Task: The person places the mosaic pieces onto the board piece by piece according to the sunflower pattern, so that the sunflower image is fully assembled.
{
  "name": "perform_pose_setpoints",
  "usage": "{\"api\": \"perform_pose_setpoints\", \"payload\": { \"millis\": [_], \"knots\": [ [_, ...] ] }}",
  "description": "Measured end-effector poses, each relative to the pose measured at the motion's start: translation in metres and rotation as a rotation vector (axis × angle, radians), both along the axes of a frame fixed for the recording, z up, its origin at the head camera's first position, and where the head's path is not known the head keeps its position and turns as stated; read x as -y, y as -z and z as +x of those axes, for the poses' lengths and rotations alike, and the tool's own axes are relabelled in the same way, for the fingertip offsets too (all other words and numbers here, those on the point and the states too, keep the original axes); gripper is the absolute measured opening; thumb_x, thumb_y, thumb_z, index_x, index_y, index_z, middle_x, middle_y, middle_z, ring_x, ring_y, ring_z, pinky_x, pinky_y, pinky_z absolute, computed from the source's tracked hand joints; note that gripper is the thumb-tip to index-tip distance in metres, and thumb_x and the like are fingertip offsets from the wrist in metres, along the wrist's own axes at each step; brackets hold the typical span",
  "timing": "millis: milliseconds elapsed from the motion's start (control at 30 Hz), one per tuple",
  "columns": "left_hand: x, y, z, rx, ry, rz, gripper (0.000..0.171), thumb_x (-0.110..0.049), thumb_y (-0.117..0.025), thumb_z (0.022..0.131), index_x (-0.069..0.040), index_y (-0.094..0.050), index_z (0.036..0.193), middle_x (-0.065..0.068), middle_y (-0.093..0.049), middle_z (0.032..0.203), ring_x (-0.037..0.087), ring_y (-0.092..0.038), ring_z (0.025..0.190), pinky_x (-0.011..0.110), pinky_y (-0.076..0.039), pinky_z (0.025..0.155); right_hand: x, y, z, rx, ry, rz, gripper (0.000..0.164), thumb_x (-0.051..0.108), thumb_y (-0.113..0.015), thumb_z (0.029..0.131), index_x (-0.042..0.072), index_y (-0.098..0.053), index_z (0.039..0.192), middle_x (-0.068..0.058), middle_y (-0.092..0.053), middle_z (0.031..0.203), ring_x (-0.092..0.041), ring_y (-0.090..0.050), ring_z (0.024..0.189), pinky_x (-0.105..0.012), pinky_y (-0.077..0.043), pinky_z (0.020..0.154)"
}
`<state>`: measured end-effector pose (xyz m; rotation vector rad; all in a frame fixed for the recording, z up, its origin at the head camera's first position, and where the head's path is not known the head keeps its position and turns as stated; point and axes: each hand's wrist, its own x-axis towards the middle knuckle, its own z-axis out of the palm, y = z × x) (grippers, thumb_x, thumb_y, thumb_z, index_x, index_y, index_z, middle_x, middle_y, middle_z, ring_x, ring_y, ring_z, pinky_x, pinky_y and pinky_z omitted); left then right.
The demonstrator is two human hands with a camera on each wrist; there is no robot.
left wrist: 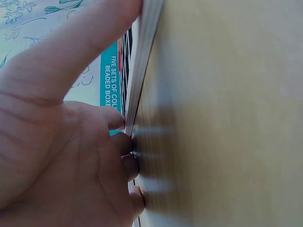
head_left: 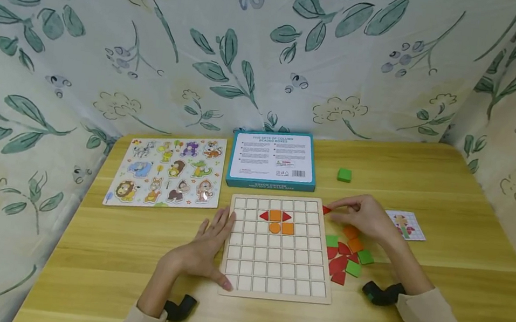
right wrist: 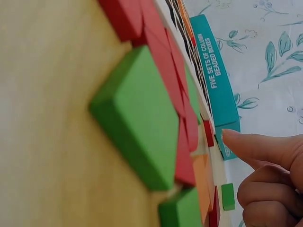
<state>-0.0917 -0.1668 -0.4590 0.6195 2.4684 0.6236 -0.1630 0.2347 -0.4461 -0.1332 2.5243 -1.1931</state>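
A wooden grid board (head_left: 274,297) lies in the middle of the table. On it sit two orange squares, an orange disc (head_left: 274,228) and two red triangles. My left hand (head_left: 202,251) rests along the board's left edge, fingers spread and thumb at the near-left corner. Beside the board's upper right edge, the fingertips of my right hand (head_left: 360,216) are right at another red triangle (head_left: 326,210). In the right wrist view this red piece (right wrist: 208,133) lies flat on the table, with a small gap to the pointing fingertip.
Right of the board is a pile of red pieces (head_left: 338,264), green squares (head_left: 353,269) and orange squares (head_left: 355,245). A lone green square (head_left: 344,175) lies farther back. Behind the board stand a teal box (head_left: 273,157) and an animal puzzle (head_left: 170,171). A pattern card (head_left: 406,225) is at right.
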Motion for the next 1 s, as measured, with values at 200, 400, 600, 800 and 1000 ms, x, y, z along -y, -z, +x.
{"api": "perform_pose_setpoints", "payload": {
  "millis": [200,400,600,800,1000],
  "knots": [
    [0.001,0.001,0.0,-0.004,-0.005,-0.001,0.154,-0.052,-0.096,0.064,-0.009,0.013,0.165,0.012,0.027,0.171,0.031,0.024,0.159,0.058,0.008,0.13,-0.015,0.003,0.0,0.016,-0.003,0.022,0.035,0.029,-0.077,0.095,0.009,-0.076,0.123,0.003,-0.031,0.064,-0.017,-0.035,0.062,-0.029,-0.025,0.056],
    [0.0,0.0,0.0,-0.01,0.002,0.001,0.154,-0.053,-0.095,0.064,-0.009,0.012,0.165,0.012,0.027,0.171,0.03,0.024,0.159,0.058,0.007,0.131,-0.032,-0.002,-0.002,0.071,0.021,0.046,0.041,0.035,-0.079,0.092,0.012,-0.076,0.125,0.004,-0.034,0.064,-0.017,-0.036,0.067,-0.032,-0.028,0.059],
    [0.001,0.0,0.0,-0.011,0.004,-0.003,0.154,-0.053,-0.095,0.064,-0.009,0.013,0.165,0.012,0.027,0.171,0.03,0.024,0.159,0.058,0.007,0.131,-0.04,-0.004,-0.005,0.081,0.038,0.075,0.041,0.034,-0.08,0.091,0.011,-0.076,0.125,0.004,-0.035,0.066,-0.017,-0.037,0.068,-0.031,-0.027,0.058],
    [0.001,-0.001,-0.002,-0.023,0.004,-0.012,0.154,-0.053,-0.095,0.064,-0.008,0.012,0.165,0.012,0.026,0.171,0.03,0.023,0.16,0.057,0.007,0.131,-0.043,-0.003,-0.007,0.08,0.016,0.064,0.042,0.033,-0.08,0.091,0.009,-0.076,0.125,0.002,-0.035,0.07,-0.017,-0.035,0.067,-0.031,-0.026,0.057],
    [0.001,0.0,0.0,-0.013,0.009,-0.003,0.153,-0.053,-0.095,0.065,-0.008,0.012,0.165,0.012,0.027,0.171,0.031,0.024,0.159,0.058,0.007,0.131,-0.046,0.003,-0.007,0.093,-0.033,0.055,0.045,0.032,-0.082,0.089,0.007,-0.075,0.126,-0.008,-0.07,0.103,-0.016,-0.04,0.079,-0.03,-0.029,0.061]
  ]
}}
